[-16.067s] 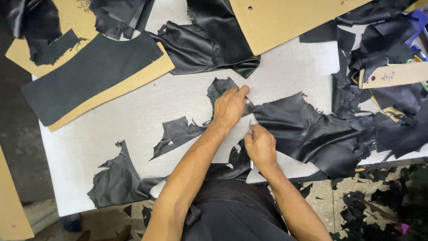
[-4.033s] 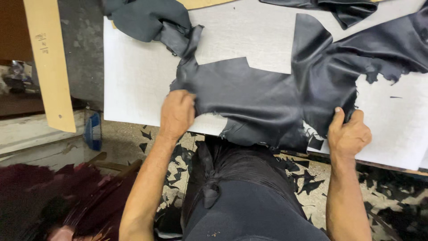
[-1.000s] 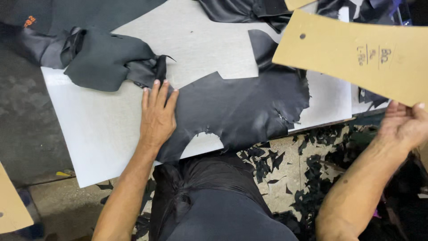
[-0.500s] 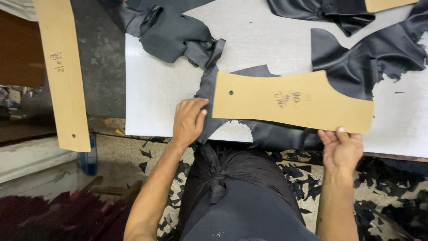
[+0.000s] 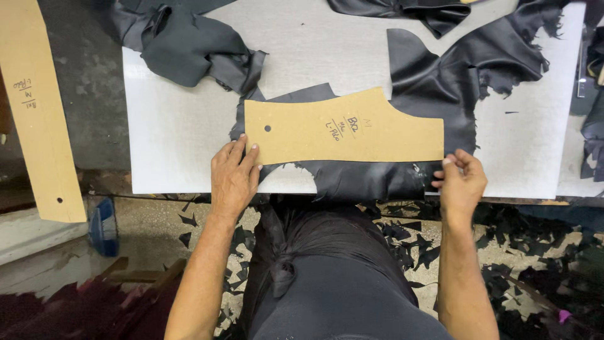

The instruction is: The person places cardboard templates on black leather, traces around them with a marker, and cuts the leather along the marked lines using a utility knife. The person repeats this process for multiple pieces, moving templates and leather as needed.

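From the head camera we look straight down on a flat tan cardboard pattern template with a small punched hole. It lies on a black leather hide piece spread over the pale grey counter. The template's long axis runs left to right across us, parallel to the counter's near edge, its holed end to our left and its wider end to our right.

Our left hand lies palm down at the template's near left corner, fingers spread flat and pointing away from us, their tips touching the card's lower edge and the leather beneath. Our right hand sits at the near right corner, its fingers curled together and pinching at the card's corner or the leather edge there; we cannot tell which. So the template lies between the hands and just beyond the fingertips, each hand at one end.

A crumpled dark grey leather scrap rests at the counter's far left, well apart. A long tan cardboard strip hangs beside the counter, left.
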Demonstrator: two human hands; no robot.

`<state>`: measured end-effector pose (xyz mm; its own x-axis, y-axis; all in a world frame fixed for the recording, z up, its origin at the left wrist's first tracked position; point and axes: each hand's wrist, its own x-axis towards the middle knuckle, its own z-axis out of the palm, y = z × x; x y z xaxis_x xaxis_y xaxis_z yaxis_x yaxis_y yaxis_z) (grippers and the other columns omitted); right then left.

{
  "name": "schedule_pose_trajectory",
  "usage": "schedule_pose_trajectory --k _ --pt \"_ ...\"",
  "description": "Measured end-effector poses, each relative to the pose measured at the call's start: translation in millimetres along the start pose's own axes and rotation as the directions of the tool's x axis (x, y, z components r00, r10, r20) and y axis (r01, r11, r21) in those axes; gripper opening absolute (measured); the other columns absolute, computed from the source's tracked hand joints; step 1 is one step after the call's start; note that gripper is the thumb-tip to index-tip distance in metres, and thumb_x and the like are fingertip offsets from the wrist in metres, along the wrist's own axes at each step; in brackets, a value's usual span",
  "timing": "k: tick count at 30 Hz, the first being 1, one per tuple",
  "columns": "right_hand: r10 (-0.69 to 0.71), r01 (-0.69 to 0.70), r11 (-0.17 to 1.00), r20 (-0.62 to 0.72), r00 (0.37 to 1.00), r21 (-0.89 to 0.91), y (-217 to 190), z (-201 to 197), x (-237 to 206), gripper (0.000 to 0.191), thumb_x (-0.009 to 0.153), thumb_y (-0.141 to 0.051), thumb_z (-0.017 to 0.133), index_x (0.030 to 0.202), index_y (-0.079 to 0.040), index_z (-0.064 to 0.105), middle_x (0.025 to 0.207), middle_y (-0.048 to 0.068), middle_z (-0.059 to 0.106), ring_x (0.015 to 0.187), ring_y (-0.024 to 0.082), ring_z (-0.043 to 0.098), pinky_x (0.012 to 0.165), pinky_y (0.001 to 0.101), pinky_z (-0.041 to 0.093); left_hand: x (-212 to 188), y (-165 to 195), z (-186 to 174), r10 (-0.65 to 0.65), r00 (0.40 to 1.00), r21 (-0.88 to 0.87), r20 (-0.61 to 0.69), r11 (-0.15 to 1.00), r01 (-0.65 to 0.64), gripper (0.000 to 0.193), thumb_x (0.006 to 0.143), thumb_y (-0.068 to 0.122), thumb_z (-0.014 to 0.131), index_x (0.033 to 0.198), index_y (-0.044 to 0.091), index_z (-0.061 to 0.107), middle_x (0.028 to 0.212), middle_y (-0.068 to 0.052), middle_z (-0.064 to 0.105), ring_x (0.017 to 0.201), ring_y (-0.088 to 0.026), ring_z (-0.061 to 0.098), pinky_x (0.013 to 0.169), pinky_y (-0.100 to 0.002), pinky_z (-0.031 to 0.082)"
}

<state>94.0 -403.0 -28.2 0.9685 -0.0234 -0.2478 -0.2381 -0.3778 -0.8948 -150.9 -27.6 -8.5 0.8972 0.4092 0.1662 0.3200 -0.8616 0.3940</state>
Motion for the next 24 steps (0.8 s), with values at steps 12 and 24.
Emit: schedule_pose_trajectory --k 12,24 --pt "0.099 -0.18 0.979 0.557 0.825 0.092 -9 42 -66 0.041 0.081 -0.003 0.074 0.118 -0.003 0.056 0.087 0.004 0.066 0.07 0.007 0.064 0.055 0.0213 0.053 6 44 11 -0.588 0.785 -0.977 0.193 -0.191 0.097 0.062 0.098 0.001 0.06 0.153 0.007 0.032 0.127 -0.01 0.061 0.109 -0.022 0.062 0.089 -0.04 0.053" --pt "0.188 -0.108 0.981 0.679 0.71 -0.159 13 11 -72 0.025 0.09 -0.018 0.072 0.109 -0.002 0.071 0.086 0.002 0.073 0.064 0.009 0.065 0.059 0.0249 0.055 125 61 -63 -0.076 0.997 -0.705 -0.019 0.708 0.041 0.023 0.109 0.007 0.062 0.13 0.002 0.069 0.105 -0.007 0.074 0.083 -0.014 0.066 0.076 -0.028 0.054"
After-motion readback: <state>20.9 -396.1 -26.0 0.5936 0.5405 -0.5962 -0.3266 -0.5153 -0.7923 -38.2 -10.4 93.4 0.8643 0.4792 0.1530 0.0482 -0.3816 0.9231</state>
